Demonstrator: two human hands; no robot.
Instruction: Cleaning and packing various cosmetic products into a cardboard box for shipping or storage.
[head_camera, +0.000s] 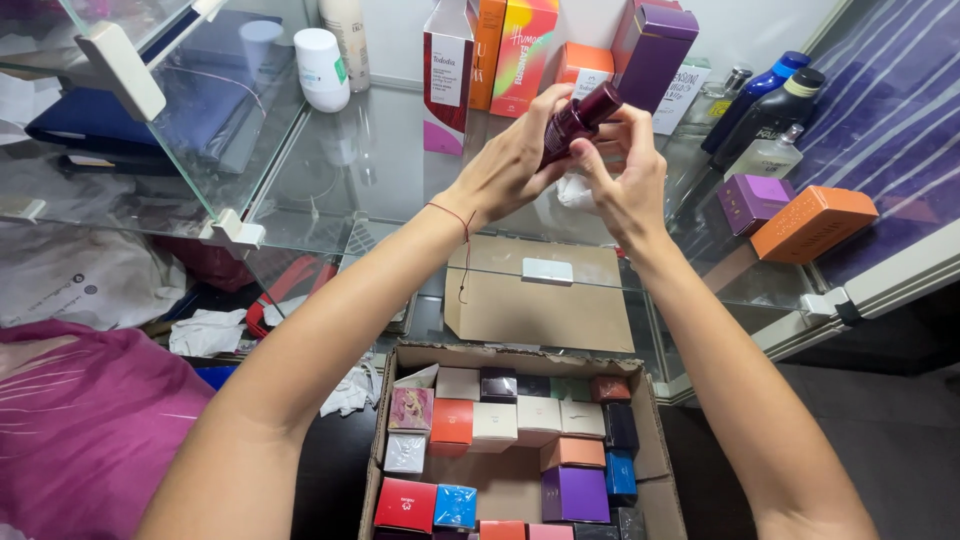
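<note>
A dark red bottle (578, 120) sits between both hands above the glass shelf (380, 170); the left hand (510, 165) wraps its lower body, the right hand (625, 180) pinches it from the other side with fingertips closed on it; its long axis is tilted, cap end pointing up and to the right, base down-left. Below the bottle, nearer the person, an open cardboard box (655, 450) holds many small cartons in red, orange, white, purple and blue, packed in rows; beyond the bottle, tall cartons (520, 50) stand on the shelf.
</note>
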